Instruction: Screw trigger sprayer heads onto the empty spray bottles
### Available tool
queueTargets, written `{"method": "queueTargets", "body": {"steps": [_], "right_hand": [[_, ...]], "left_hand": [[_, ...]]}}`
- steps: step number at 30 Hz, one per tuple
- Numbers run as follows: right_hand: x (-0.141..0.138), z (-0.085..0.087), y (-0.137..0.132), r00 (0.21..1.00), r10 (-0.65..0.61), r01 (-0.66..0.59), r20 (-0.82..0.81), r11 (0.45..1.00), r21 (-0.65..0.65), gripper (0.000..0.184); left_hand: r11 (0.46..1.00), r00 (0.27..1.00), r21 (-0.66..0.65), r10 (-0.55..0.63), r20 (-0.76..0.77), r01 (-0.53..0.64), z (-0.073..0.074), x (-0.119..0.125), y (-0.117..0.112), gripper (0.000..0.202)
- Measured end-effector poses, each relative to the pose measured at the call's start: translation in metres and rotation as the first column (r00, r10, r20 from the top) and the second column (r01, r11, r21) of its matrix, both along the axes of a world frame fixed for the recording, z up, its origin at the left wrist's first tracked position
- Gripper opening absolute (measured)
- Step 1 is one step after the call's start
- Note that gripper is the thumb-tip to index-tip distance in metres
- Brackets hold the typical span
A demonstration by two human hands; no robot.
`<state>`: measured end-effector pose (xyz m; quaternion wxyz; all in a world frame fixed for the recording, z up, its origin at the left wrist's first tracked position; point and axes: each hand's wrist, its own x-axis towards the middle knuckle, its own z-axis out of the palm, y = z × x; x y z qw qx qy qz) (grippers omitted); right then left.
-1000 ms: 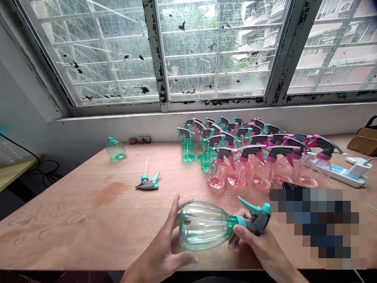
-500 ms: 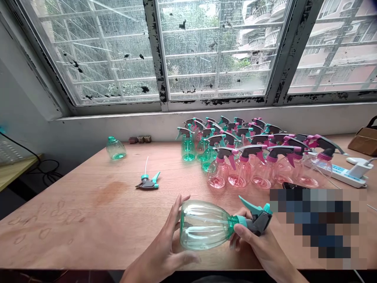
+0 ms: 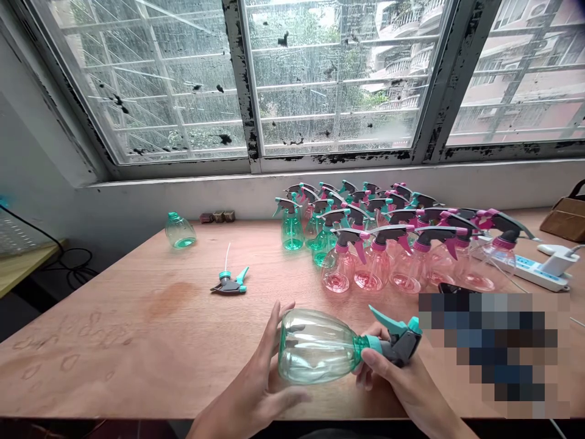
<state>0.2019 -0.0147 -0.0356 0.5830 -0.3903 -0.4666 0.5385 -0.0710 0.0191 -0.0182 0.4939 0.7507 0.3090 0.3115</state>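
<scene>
A clear teal spray bottle (image 3: 315,346) lies sideways between my hands just above the table's front edge. My left hand (image 3: 258,381) cups its round base with curled fingers. My right hand (image 3: 393,375) is closed around the neck and the grey and teal trigger head (image 3: 397,339). A loose trigger head with its white tube (image 3: 230,280) lies on the table to the left. Further back on the left stands a teal bottle without a head (image 3: 180,231).
Several assembled pink and teal spray bottles (image 3: 379,244) crowd the back right of the wooden table (image 3: 137,329). A white power strip with a plug (image 3: 534,265) lies at the right, a brown box (image 3: 569,216) behind it. A blurred patch covers the front right.
The bottle in my hands has turned slightly about its long axis. Both hands stay where they were.
</scene>
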Motion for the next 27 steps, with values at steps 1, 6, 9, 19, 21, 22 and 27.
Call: {"method": "queueTargets", "body": {"steps": [1, 6, 9, 19, 21, 22, 27], "right_hand": [[0.0, 0.0, 0.0, 1.0, 0.003, -0.003, -0.002, 1.0, -0.002, 0.029], [0.0, 0.002, -0.001, 1.0, -0.007, 0.007, 0.0, 1.0, -0.014, 0.031], [-0.001, 0.005, -0.002, 1.0, -0.004, 0.004, 0.004, 1.0, -0.018, 0.033], [-0.002, 0.004, -0.003, 1.0, 0.009, -0.009, -0.017, 1.0, -0.03, 0.033], [-0.002, 0.004, -0.002, 1.0, 0.016, -0.016, -0.015, 1.0, -0.023, 0.033], [-0.002, 0.004, -0.002, 1.0, 0.018, -0.019, -0.017, 1.0, -0.021, 0.032], [-0.001, 0.005, -0.002, 1.0, 0.012, -0.013, -0.028, 1.0, -0.029, 0.033]], "left_hand": [[1.0, 1.0, -0.025, -0.005, 0.016, 0.005, 0.0, 0.0, 0.0, 0.11], [0.998, 0.996, 0.05, 0.042, -0.083, -0.038, 0.006, 0.0, 0.0, 0.097], [0.993, 0.996, 0.094, 0.075, -0.054, -0.07, 0.006, 0.002, 0.0, 0.083], [0.999, 0.997, 0.01, 0.049, -0.062, -0.048, 0.002, -0.003, 0.003, 0.104], [0.998, 0.995, -0.015, 0.058, -0.084, -0.06, 0.006, -0.003, 0.002, 0.097], [0.998, 0.994, -0.017, 0.057, -0.095, -0.059, 0.007, -0.002, 0.002, 0.097], [0.998, 0.997, 0.034, 0.055, -0.047, -0.053, 0.006, 0.002, 0.0, 0.086]]}}
